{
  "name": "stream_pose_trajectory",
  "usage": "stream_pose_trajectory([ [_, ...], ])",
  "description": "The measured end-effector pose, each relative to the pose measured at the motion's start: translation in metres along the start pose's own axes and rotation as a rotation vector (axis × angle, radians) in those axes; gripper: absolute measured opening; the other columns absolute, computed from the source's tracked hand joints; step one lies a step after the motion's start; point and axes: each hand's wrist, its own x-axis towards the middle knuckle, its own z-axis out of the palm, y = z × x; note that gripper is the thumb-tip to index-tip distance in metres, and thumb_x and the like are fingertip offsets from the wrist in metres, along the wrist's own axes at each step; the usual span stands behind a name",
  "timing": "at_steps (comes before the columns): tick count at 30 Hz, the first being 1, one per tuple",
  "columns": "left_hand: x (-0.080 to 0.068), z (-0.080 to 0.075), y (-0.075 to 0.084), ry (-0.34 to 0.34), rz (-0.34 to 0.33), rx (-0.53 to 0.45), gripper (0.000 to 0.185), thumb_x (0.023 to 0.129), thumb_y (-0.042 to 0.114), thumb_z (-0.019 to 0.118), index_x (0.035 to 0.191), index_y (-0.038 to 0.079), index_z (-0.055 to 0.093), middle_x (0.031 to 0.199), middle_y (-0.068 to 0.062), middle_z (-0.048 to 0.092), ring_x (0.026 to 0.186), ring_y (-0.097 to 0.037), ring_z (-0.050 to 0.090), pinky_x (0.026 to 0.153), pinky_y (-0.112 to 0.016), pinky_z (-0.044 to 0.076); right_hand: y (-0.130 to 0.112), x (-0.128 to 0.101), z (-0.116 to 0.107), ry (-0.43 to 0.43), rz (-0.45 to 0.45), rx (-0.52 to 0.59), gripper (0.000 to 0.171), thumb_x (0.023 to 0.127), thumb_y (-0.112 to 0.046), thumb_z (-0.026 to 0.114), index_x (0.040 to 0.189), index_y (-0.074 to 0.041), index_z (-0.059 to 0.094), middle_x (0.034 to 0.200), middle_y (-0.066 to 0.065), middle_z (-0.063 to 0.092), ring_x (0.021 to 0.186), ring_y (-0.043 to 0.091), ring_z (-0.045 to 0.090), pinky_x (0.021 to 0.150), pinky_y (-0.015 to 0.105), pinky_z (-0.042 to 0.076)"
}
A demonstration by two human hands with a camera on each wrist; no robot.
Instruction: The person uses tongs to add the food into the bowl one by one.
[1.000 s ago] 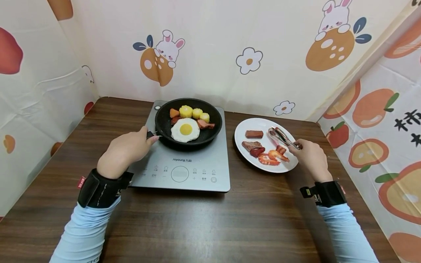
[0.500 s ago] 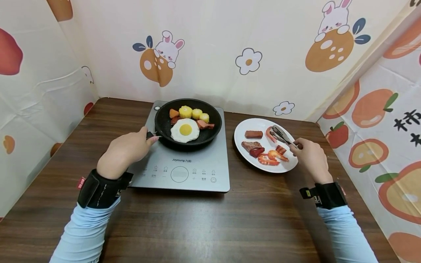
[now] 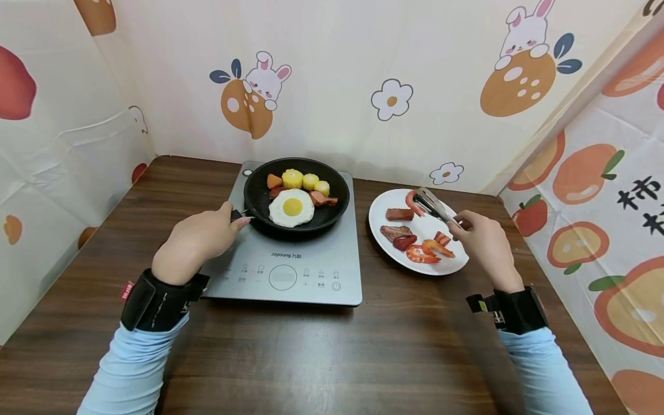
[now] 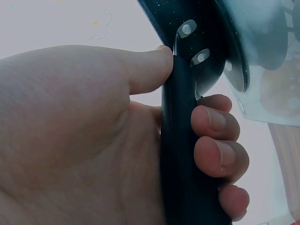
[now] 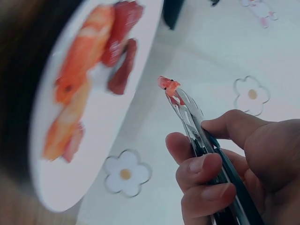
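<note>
With the right hand [image 3: 479,242] squeezing the tongs [image 3: 434,206] on a shrimp [image 3: 411,202] above the white plate [image 3: 384,230] near the bench's right edge, keep pressure even while the left hand [image 3: 199,236], wrapped round the frying pan handle [image 4: 180,154], steadies the frying pan [image 3: 297,196] on the induction cooker [image 3: 290,271].

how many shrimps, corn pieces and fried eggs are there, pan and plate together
shrimps: 3 (2 on the plate, 1 in the tongs)
corn pieces: 3
fried egg: 1
total: 7

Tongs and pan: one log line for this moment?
left hand: grips pan handle | right hand: tongs pinch shrimp above plate
</note>
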Motion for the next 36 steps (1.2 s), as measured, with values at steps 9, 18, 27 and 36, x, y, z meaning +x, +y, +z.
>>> stream_pose_trajectory([
  [9, -0.001, 0.001, -0.001, -0.013, -0.013, -0.017, 0.077, 0.111, 0.048, 0.028, 0.160, -0.008, 0.011, 0.154, -0.040, 0.034, 0.134, -0.057, 0.046, 0.097, -0.067, 0.047, -0.053, 0.010, -0.012, 0.003, -0.111, 0.085, 0.028, 0.105, -0.033, 0.058, 0.109, -0.008, 0.070, 0.089, 0.013, 0.075, 0.064, 0.019, 0.056, 0.059, 0.033, 0.036],
  [18, 0.000, 0.003, -0.001, -0.004, -0.006, -0.010, 0.076, 0.111, 0.048, 0.027, 0.160, -0.008, 0.011, 0.154, -0.039, 0.035, 0.134, -0.057, 0.047, 0.097, -0.067, 0.048, -0.106, 0.024, 0.002, 0.111, -0.182, 0.131, 0.018, 0.101, -0.026, 0.061, 0.107, -0.013, 0.072, 0.090, 0.006, 0.072, 0.064, 0.023, 0.049, 0.058, 0.034, 0.032],
  [27, 0.001, 0.003, 0.000, 0.000, 0.000, -0.010, 0.077, 0.111, 0.049, 0.027, 0.160, -0.008, 0.012, 0.153, -0.039, 0.037, 0.133, -0.056, 0.048, 0.095, -0.067, 0.048, -0.144, 0.020, 0.026, 0.065, -0.247, 0.099, 0.017, 0.103, -0.030, 0.060, 0.106, -0.017, 0.069, 0.072, 0.003, 0.066, 0.050, 0.017, 0.054, 0.050, 0.032, 0.034],
  [36, 0.001, 0.003, 0.000, -0.001, -0.006, -0.009, 0.077, 0.111, 0.049, 0.027, 0.160, -0.008, 0.011, 0.153, -0.039, 0.036, 0.133, -0.057, 0.048, 0.096, -0.067, 0.048, -0.159, 0.020, 0.046, 0.134, -0.280, -0.031, 0.015, 0.102, -0.031, 0.061, 0.106, -0.018, 0.068, 0.077, 0.004, 0.065, 0.061, 0.025, 0.052, 0.050, 0.036, 0.033],
])
